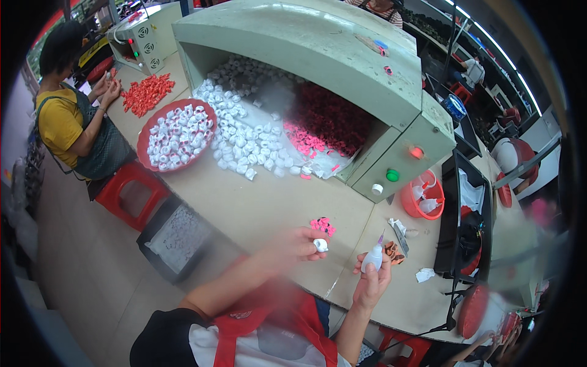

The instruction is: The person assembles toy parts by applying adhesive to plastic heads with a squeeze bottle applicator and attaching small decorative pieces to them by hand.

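Between the fingertips of my left hand (301, 243) is a small rounded white piece (320, 245), its exact kind unclear. My right hand (374, 282) is closed round a white squeeze bottle (372, 259), which stands upright with its thin needle tip pointing up. The two hands are apart, above the front edge of the worktable (293, 205). Just beyond my left hand lies a little heap of pink and black pieces (323, 227). Brown scraps (393, 253) lie close to the bottle, beside a grey flat tool (399, 235).
A pale green metal box (306, 49) with lights stands ahead, many white pieces (244, 147) and pink pieces (306, 139) in its opening. A red bowl (210, 131) of white pieces is left. Right are a red bucket (417, 211) with bottles and a black crate (449, 214). A co-worker (64, 122) sits far left.
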Motion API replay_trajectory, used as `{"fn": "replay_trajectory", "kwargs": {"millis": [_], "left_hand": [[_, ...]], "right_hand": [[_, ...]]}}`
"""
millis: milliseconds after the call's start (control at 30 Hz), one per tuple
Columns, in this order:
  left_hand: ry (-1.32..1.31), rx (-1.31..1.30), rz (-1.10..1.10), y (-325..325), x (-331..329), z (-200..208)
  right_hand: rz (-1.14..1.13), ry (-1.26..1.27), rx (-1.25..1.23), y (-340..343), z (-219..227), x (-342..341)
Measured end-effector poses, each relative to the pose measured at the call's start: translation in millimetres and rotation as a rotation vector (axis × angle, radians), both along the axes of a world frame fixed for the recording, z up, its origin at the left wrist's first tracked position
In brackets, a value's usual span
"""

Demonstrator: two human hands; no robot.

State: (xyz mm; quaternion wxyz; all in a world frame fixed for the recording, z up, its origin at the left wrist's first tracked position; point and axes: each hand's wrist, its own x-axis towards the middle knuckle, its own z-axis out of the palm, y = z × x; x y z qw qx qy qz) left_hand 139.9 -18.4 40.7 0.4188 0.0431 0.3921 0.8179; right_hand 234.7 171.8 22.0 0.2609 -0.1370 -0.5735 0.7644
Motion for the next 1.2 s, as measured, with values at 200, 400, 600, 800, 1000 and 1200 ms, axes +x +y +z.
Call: {"fn": "replay_trajectory", "kwargs": {"millis": [200, 400, 600, 800, 1000, 1200], "left_hand": [[0.085, -0.033, 0.031, 14, -9, -17], [0.416, -0.133, 0.058, 9, -11, -16], [0.487, -0.302, 0.169, -25, 0, 9], [0.489, -0.059, 0.354, -34, 20, 24], [0.607, -0.091, 0.366, -34, 21, 24], [0.612, -0.082, 0.384, -29, 19, 16]], "right_hand": [[-0.064, -0.063, 0.070, 4, -4, -9], [-0.064, -0.036, 0.025, 7, 5, -8], [-0.120, 0.017, 0.005, -20, -3, 10], [-0.135, 0.038, 0.145, -66, 53, 20], [-0.285, 0.116, 0.625, -102, 58, 35], [-0.239, 0.019, 0.698, -104, 51, 32]]}}
